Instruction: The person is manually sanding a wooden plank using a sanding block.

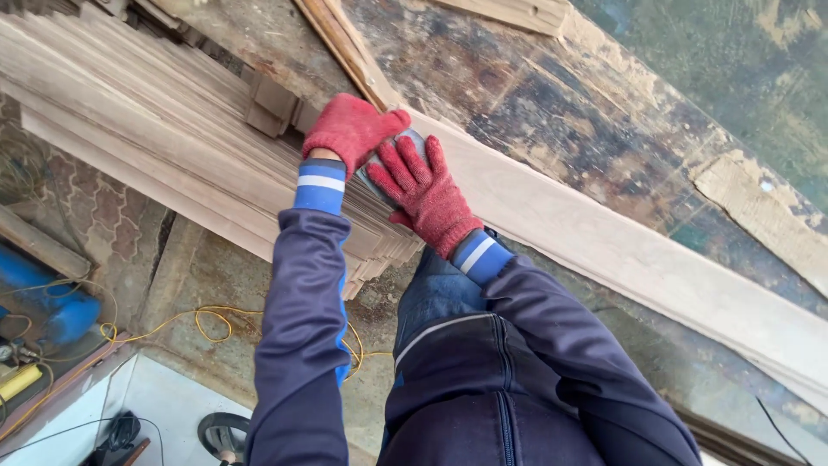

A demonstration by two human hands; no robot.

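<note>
You were rubbing the long pale plank [621, 250] on the worn workbench [552, 103], both red-gloved hands, left hand [352, 128] and right hand [424, 192], closed around a small grey sanding pad [385, 169] at the plank's near end, and next you needed firm, flat pushes along it.

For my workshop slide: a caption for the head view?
Two red-gloved hands, left and right, press a grey tool on a long plank.

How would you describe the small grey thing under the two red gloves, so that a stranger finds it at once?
Start at the long pale plank that runs across the stained worktop. At its upper end, the left hand and right hand, both in red gloves, press on a small grey block. It alone is grey; everything around it is wood.
</note>
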